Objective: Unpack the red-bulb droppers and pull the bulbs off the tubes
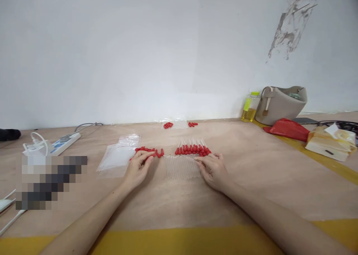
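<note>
Bare table near; tubes, bulbs, bags block beyond.

Centre: transparent, glossy tubes; matt red rubber-like bulbs. Left: thin, shiny, creased clear plastic bags; smooth white plastic power strip. Table: smooth matt tan sheet. Far right: matt grey leather-like bag; glossy red plastic pouch.

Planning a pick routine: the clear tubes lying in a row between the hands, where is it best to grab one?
Likely the outermost tube at the right edge of the row of clear tubes, pinched mid-length from above, coming in from the side of the right hand. They lie flat and packed side by side, so only an edge tube has a free flank.
</note>
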`<control>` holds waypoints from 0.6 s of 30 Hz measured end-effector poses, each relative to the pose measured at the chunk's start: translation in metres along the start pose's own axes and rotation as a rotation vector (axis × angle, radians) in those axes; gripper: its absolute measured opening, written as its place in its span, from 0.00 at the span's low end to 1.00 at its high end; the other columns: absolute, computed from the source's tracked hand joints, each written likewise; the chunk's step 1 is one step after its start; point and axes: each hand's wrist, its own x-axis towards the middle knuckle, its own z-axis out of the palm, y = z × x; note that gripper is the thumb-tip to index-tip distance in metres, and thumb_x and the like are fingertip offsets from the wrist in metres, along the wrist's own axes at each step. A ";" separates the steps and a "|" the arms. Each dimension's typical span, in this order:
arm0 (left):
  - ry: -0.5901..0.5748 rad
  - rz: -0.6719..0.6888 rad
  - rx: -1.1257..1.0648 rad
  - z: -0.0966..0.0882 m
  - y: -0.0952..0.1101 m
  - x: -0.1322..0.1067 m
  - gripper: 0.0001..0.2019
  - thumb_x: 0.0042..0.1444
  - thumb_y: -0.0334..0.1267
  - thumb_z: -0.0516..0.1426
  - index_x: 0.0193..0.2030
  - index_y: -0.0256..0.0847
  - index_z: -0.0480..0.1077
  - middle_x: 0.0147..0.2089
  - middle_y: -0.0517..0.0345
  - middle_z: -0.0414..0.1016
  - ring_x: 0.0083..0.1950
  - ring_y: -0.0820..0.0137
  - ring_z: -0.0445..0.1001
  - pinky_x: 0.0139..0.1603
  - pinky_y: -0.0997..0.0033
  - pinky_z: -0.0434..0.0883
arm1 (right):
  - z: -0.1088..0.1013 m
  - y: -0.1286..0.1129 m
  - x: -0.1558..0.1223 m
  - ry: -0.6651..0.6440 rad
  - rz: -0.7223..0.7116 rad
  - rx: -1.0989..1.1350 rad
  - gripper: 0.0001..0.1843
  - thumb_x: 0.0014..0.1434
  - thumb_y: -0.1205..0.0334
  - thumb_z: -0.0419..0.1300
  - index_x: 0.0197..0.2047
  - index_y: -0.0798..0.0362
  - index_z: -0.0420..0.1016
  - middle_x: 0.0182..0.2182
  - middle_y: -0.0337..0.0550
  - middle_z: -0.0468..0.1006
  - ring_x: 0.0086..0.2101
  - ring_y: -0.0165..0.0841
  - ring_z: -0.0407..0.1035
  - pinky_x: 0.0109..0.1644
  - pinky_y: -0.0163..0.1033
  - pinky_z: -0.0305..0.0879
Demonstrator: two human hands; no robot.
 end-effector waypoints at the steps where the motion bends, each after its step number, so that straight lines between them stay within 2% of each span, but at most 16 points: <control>1: 0.030 -0.024 0.014 -0.003 0.001 0.002 0.15 0.56 0.41 0.48 0.43 0.42 0.71 0.39 0.53 0.70 0.44 0.66 0.68 0.44 0.67 0.66 | 0.002 -0.002 0.000 -0.008 0.031 0.009 0.09 0.58 0.64 0.50 0.38 0.52 0.71 0.26 0.39 0.75 0.29 0.30 0.65 0.43 0.40 0.48; 4: 0.058 -0.077 0.076 -0.011 0.001 0.013 0.16 0.55 0.39 0.47 0.44 0.40 0.71 0.37 0.54 0.69 0.41 0.67 0.68 0.42 0.67 0.67 | 0.004 -0.008 0.005 -0.019 0.076 0.014 0.07 0.56 0.64 0.51 0.35 0.53 0.70 0.27 0.39 0.76 0.30 0.30 0.67 0.43 0.39 0.49; 8: 0.022 -0.031 0.185 -0.012 0.000 0.038 0.16 0.51 0.38 0.50 0.46 0.40 0.66 0.38 0.56 0.69 0.33 0.71 0.68 0.35 0.70 0.66 | 0.010 -0.016 0.021 -0.018 -0.060 -0.047 0.09 0.56 0.65 0.51 0.31 0.53 0.72 0.25 0.40 0.76 0.28 0.30 0.67 0.44 0.40 0.49; 10: -0.004 0.018 0.301 -0.005 0.000 0.050 0.11 0.50 0.38 0.51 0.41 0.40 0.67 0.37 0.57 0.70 0.34 0.69 0.68 0.36 0.69 0.64 | 0.016 -0.022 0.030 -0.007 -0.162 -0.106 0.10 0.56 0.66 0.51 0.30 0.52 0.73 0.25 0.40 0.76 0.29 0.30 0.66 0.45 0.41 0.49; 13: -0.040 0.062 0.505 0.009 -0.003 0.060 0.06 0.51 0.38 0.51 0.32 0.41 0.68 0.36 0.55 0.71 0.40 0.64 0.68 0.42 0.64 0.60 | 0.028 -0.031 0.036 -0.014 -0.277 -0.202 0.10 0.55 0.68 0.51 0.28 0.52 0.73 0.23 0.40 0.75 0.30 0.31 0.64 0.47 0.43 0.47; 18: -0.092 0.072 0.573 0.024 -0.011 0.056 0.09 0.52 0.41 0.51 0.29 0.41 0.69 0.34 0.53 0.72 0.42 0.61 0.67 0.44 0.61 0.57 | 0.041 -0.036 0.030 -0.044 -0.276 -0.255 0.10 0.54 0.69 0.52 0.25 0.53 0.70 0.23 0.41 0.74 0.30 0.31 0.62 0.47 0.44 0.47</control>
